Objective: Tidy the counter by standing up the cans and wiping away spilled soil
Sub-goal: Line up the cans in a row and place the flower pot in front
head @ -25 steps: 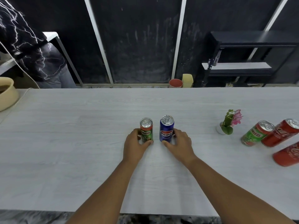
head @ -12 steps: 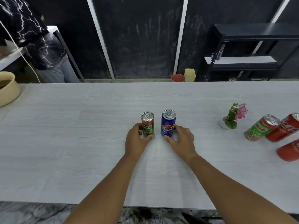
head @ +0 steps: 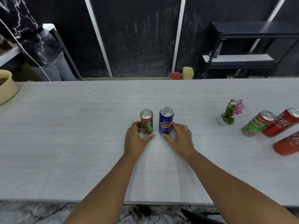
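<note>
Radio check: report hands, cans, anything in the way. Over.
Left hand grips upright Milo can; right hand grips upright Pepsi can. Three cans far right look tipped. Flower pot stands between.

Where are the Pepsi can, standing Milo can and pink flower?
Pepsi can (head: 166,125): head view, its logo.
Standing Milo can (head: 146,124): head view, its label.
Pink flower (head: 239,108): head view, its petals.

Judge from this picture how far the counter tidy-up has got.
Done: the Milo can and Pepsi can stand upright mid-counter. In hand: the left hand grips the Milo can, the right hand the Pepsi can. Remaining: a second Milo can and two Coca-Cola cans at the right seem to lie tipped. No soil shows on the counter.
</note>
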Demonstrator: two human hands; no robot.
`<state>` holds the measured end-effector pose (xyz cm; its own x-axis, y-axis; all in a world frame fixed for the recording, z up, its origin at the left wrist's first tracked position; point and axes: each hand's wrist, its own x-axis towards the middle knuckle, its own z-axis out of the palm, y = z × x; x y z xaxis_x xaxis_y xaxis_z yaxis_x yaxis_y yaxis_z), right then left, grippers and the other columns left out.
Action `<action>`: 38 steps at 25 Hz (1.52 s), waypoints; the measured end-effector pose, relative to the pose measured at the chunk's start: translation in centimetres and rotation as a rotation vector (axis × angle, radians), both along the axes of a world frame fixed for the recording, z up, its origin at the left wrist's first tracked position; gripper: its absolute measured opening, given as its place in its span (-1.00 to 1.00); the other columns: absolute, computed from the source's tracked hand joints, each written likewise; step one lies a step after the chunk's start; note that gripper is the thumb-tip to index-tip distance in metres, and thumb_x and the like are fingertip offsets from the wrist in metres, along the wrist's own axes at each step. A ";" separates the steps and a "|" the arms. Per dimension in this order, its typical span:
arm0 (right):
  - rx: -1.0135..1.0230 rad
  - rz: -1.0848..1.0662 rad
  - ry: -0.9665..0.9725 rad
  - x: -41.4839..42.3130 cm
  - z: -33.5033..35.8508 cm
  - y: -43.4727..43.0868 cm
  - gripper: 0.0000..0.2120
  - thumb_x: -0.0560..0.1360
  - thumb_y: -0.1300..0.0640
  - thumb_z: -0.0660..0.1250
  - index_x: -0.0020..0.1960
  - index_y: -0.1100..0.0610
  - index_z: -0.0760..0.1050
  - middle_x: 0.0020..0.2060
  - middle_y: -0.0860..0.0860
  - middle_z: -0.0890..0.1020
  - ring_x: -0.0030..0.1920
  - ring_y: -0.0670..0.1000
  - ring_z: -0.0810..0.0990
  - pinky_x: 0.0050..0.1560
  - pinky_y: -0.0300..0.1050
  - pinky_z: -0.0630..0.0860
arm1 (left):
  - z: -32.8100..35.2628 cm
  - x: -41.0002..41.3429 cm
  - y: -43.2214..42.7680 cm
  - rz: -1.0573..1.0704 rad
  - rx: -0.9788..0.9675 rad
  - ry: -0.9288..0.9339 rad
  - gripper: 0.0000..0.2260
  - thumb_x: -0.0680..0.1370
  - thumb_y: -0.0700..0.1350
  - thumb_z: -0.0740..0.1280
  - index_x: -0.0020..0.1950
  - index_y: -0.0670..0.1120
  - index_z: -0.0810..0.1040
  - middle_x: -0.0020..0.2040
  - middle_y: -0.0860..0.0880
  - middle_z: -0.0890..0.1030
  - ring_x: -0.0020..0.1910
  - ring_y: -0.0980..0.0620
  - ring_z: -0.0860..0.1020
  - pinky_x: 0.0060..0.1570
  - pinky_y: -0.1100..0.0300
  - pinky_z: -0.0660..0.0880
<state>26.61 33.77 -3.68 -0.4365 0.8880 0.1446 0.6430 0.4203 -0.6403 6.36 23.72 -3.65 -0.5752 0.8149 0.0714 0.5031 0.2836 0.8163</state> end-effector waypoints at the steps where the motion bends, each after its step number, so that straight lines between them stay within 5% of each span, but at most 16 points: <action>1: -0.018 0.002 0.007 0.2 0.1 -0.3 -0.39 0.52 -0.19 0.50 0.49 -0.02 0.47 0.26 -0.07 0.65 0.33 0.07 0.51 0.36 0.06 0.43 | -0.3 0.3 -0.6 0.017 -0.003 0.006 -0.30 0.37 0.15 0.70 0.40 0.00 0.48 0.23 0.09 0.60 0.18 0.09 0.56 0.17 0.16 0.56; 5: -0.072 -0.099 0.047 2.5 -0.3 -3.4 -0.29 0.57 -0.12 0.48 0.63 0.06 0.33 0.50 0.00 0.48 0.52 0.01 0.37 0.53 -0.05 0.34 | -1.7 2.3 -4.5 0.022 0.000 0.255 -0.38 0.48 0.26 0.56 0.40 -0.03 0.49 0.26 0.05 0.59 0.26 0.05 0.52 0.29 0.10 0.52; 11: 0.011 -0.219 -0.030 8.6 -0.8 -7.5 -0.36 0.58 -0.10 0.48 0.58 0.10 0.41 0.47 0.04 0.53 0.51 0.10 0.43 0.58 0.04 0.30 | -2.2 10.2 -5.2 -0.380 0.117 0.529 -0.69 0.66 0.24 0.35 0.29 0.09 0.58 0.25 0.15 0.60 0.26 0.11 0.54 0.31 0.14 0.48; 17: -0.014 -0.504 -0.006 17.2 0.5 -6.5 -0.47 0.62 0.02 0.45 0.54 0.15 0.47 0.47 0.09 0.55 0.52 0.14 0.44 0.56 0.21 0.33 | -1.8 19.6 -0.2 -0.571 0.160 0.376 -0.63 0.71 0.20 0.27 0.39 0.02 0.59 0.38 0.06 0.60 0.47 0.07 0.49 0.60 0.10 0.32; 22: -0.077 -0.777 0.169 25.2 1.2 -4.7 -0.50 0.64 0.02 0.42 0.54 0.11 0.46 0.47 0.07 0.53 0.50 0.09 0.42 0.55 0.13 0.36 | -0.7 26.8 5.2 -0.693 0.106 0.196 -0.63 0.70 0.20 0.26 0.44 0.06 0.53 0.42 0.12 0.52 0.43 0.13 0.48 0.42 0.12 0.50; 26: -0.173 -0.962 0.379 30.4 1.3 -2.5 -0.39 0.62 -0.10 0.43 0.61 -0.01 0.35 0.53 0.00 0.46 0.54 0.03 0.36 0.55 0.04 0.33 | 0.4 31.3 10.1 -0.685 -0.033 0.046 -0.43 0.66 0.21 0.37 0.62 0.09 0.33 0.58 0.11 0.41 0.53 0.13 0.41 0.43 0.36 0.32; 31: -0.200 -1.011 0.443 33.4 1.6 2.0 -0.08 0.42 -0.27 0.58 0.65 -0.11 0.25 0.47 -0.05 0.50 0.50 0.03 0.41 0.54 0.17 0.37 | 1.9 33.8 16.3 -0.665 -0.080 -0.020 -0.23 0.61 0.11 0.50 0.71 -0.01 0.21 0.67 0.02 0.35 0.61 0.04 0.36 0.56 0.15 0.34; 38: -0.154 -1.082 0.287 33.6 1.0 4.3 -0.36 0.42 -0.36 0.48 0.43 -0.18 0.48 0.21 -0.01 0.63 0.31 0.13 0.54 0.38 0.05 0.36 | 2.2 35.9 18.9 -0.565 -0.010 -0.155 -0.40 0.59 -0.05 0.54 0.59 -0.02 0.41 0.46 0.03 0.60 0.41 0.03 0.58 0.43 -0.02 0.54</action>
